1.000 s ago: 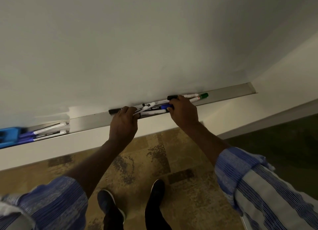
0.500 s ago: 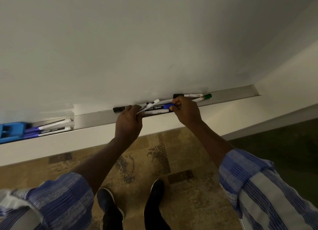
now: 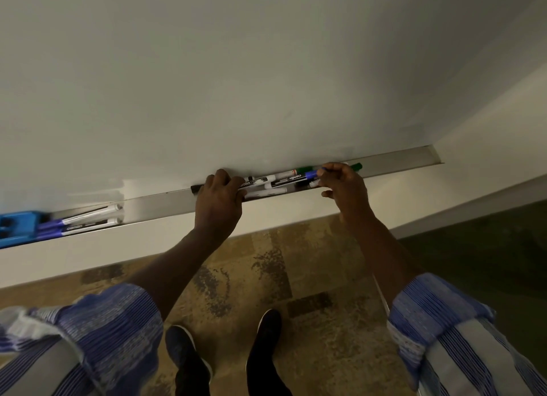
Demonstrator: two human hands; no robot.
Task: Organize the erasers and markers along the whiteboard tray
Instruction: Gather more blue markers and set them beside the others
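Marker bundle [image 3: 275, 182], formerly splayed, lies flatter in tray [image 3: 399, 161]. Left hand [image 3: 219, 200] fingers closed over one end; right hand [image 3: 343, 185] pinches blue-capped marker [image 3: 296, 178].

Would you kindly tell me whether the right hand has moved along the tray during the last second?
Yes. The right hand, pinching the blue-capped marker, has shifted rightward toward the tray's right end, now reaching the green-capped marker.

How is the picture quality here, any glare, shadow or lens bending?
Head view: dim and soft; glare patch on the whiteboard above the tray; the wide-angle lens bows the tray; the markers between left hand and right hand are slightly blurred.
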